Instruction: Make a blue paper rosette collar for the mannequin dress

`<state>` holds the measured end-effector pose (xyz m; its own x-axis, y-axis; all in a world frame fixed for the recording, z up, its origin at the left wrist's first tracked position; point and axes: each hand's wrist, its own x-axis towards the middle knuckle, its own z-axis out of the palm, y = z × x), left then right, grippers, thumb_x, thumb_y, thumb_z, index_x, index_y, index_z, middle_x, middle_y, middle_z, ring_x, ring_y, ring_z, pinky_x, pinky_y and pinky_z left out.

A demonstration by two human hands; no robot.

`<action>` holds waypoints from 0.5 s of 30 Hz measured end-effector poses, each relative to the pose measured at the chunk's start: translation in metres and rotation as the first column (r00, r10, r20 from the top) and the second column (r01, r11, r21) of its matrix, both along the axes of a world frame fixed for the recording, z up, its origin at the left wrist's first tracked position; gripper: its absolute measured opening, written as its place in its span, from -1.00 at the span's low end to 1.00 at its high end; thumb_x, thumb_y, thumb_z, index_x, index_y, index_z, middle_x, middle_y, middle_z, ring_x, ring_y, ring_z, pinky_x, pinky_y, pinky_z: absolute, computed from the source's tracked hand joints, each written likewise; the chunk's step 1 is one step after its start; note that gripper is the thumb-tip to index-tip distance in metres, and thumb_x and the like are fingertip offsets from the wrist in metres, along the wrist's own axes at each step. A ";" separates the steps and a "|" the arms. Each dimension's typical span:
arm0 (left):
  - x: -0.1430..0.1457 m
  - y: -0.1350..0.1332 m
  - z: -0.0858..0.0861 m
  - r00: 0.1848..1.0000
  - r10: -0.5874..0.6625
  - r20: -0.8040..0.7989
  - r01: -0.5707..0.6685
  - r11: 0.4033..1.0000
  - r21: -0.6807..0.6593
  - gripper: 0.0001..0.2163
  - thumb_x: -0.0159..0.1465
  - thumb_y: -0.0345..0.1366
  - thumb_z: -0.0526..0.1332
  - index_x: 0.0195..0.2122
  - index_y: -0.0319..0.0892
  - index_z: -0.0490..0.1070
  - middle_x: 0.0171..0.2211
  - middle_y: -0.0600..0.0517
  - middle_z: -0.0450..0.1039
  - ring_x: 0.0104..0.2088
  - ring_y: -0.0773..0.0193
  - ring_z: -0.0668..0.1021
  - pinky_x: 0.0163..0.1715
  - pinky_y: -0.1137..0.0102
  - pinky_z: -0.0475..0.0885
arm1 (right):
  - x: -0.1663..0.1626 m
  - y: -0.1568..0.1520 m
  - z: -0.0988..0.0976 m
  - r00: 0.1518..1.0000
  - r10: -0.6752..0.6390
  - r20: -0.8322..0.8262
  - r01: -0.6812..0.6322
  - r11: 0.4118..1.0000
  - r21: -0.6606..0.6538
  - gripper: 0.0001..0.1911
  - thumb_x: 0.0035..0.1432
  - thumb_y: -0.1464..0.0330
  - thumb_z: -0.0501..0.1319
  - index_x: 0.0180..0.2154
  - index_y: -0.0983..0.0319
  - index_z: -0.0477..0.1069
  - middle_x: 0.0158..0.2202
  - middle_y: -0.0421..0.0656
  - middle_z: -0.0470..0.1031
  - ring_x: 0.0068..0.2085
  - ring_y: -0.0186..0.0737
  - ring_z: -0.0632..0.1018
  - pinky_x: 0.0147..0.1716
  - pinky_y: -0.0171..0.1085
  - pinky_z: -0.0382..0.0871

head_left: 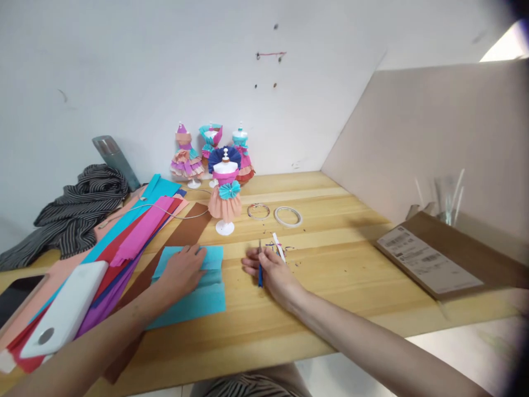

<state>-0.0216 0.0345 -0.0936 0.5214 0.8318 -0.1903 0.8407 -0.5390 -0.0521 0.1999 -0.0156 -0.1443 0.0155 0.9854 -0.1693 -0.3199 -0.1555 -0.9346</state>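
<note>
My left hand (184,268) lies on a sheet of turquoise crepe paper (212,298), fingers stretched over its creased upper part. To the right of the sheet, my right hand (275,270) is closed around blue-handled scissors (260,275), the slim blade pointing away from me; part of the handle is hidden by the fingers. Just beyond that hand lie a white strip (279,248) and small paper scraps. A mini dress form (225,193) stands behind both hands, wearing a pink bodice, peach skirt, blue collar and turquoise rosette.
Three more dressed forms (188,157) stand by the wall. Two rings of tape (288,216) lie mid-table. Coloured crepe strips (144,237), a white device (66,309), a phone (20,298), a striped cloth (82,209) and a bottle (115,160) fill the left. A cardboard box (446,253) sits right.
</note>
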 end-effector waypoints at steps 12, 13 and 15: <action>0.059 -0.039 0.005 0.885 -0.360 0.296 0.411 0.902 -0.132 -0.85 0.29 -0.39 0.07 -0.22 -0.22 0.41 -0.11 -0.11 0.46 -0.03 0.13 0.46 0.05 0.24 0.33 | 0.098 0.111 0.030 0.460 0.029 0.887 -0.282 0.952 0.116 -0.85 0.16 0.31 0.25 -0.37 0.27 0.44 -0.44 -0.19 0.48 -0.40 -0.29 0.50 -0.35 -0.27 0.41; 0.070 -0.041 0.001 0.872 -0.382 0.306 0.430 0.897 -0.103 -0.84 0.29 -0.35 0.08 -0.17 -0.22 0.40 -0.08 -0.12 0.45 0.00 0.10 0.44 0.06 0.22 0.32 | 0.097 0.118 0.027 0.355 0.045 0.934 -0.337 0.938 0.083 -0.83 0.20 0.30 0.23 -0.30 0.29 0.45 -0.35 -0.16 0.50 -0.34 -0.27 0.52 -0.29 -0.24 0.44; 0.088 -0.044 -0.007 0.886 -0.369 0.281 0.395 0.918 -0.038 -0.75 0.30 -0.28 0.10 -0.06 -0.26 0.37 -0.01 -0.18 0.40 0.07 0.01 0.38 0.09 0.14 0.27 | 0.093 0.124 0.020 0.140 0.045 0.989 -0.427 0.904 0.020 -0.77 0.26 0.27 0.18 -0.13 0.29 0.43 -0.17 -0.11 0.50 -0.21 -0.23 0.54 -0.20 -0.16 0.47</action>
<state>0.0660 -0.0097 -0.1007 0.8367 0.5435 -0.0680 0.5447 -0.8127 0.2068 0.2932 0.1089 -0.1242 -0.2673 0.9636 0.0098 0.8564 0.2423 -0.4560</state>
